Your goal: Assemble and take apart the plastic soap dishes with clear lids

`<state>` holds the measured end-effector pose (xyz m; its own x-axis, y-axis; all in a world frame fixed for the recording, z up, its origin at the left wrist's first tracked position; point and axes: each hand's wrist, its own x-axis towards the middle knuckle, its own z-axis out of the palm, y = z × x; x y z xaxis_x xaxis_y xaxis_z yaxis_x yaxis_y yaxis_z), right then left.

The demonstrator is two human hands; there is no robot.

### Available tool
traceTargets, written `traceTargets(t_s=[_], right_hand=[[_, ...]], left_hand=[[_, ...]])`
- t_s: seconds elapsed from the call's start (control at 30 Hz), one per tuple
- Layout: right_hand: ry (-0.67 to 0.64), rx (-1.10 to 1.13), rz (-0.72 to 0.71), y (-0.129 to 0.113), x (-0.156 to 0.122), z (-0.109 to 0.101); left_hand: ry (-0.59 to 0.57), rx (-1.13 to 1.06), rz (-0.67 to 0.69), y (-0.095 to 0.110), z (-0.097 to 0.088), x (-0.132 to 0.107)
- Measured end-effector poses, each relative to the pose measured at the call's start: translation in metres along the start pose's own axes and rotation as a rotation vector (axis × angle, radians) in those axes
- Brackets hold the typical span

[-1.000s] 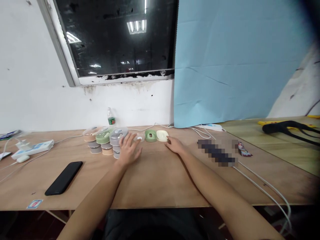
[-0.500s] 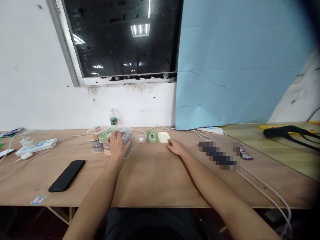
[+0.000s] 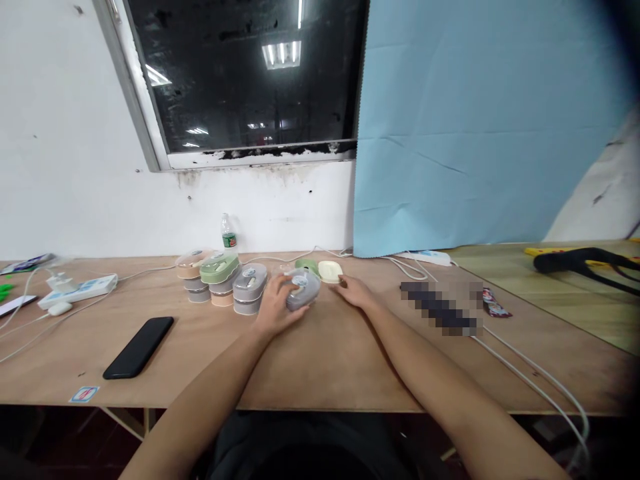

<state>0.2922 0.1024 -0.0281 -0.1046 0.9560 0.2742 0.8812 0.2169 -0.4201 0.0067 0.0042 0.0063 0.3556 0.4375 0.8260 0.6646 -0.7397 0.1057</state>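
Observation:
My left hand (image 3: 277, 309) is closed round a small grey oval box with a clear lid (image 3: 303, 290), held just above the wooden table (image 3: 320, 360). To its left stand stacks of similar oval boxes (image 3: 220, 283) in tan, green and grey. Behind the held box lie a green lid (image 3: 306, 265) and a cream lid (image 3: 330, 271). My right hand (image 3: 354, 291) rests on the table beside the cream lid, fingers loosely curled and empty.
A black phone (image 3: 139, 337) lies at the left front. Further left are a white power strip (image 3: 77, 291) and cables. A small bottle (image 3: 228, 235) stands by the wall. White cables (image 3: 525, 380) run along the right; a black strap (image 3: 585, 260) lies far right.
My left hand took the top grey box from the rightmost stack and carried it right, towards the lids. My right hand stayed in place.

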Motion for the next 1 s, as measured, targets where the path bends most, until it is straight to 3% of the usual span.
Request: traceTargets(t_s=[0.13, 0.3, 0.57, 0.67, 0.73, 0.83, 1.0], right_hand=[[0.007, 0.004, -0.001, 0.001, 0.0, 0.001], [0.006, -0.039, -0.004, 0.001, 0.001, 0.003], [0.056, -0.056, 0.003, 0.001, 0.003, 0.005], [0.168, -0.066, -0.013, -0.003, 0.002, 0.001], [0.3, -0.065, -0.084, -0.011, -0.001, -0.003], [0.466, -0.026, -0.328, -0.033, -0.009, -0.008], [0.482, 0.016, -0.746, -0.071, -0.021, 0.001]], left_hand=[[-0.255, -0.094, 0.038, 0.007, 0.01, -0.002], [-0.32, -0.17, -0.096, 0.004, 0.0, -0.003], [-0.261, -0.226, -0.201, 0.003, 0.001, -0.005], [-0.193, -0.241, -0.238, 0.003, 0.002, -0.005], [-0.116, -0.266, -0.273, 0.002, 0.002, -0.003], [0.015, -0.314, -0.361, 0.001, 0.001, 0.0], [0.1, -0.406, -0.534, -0.006, 0.005, 0.0]])
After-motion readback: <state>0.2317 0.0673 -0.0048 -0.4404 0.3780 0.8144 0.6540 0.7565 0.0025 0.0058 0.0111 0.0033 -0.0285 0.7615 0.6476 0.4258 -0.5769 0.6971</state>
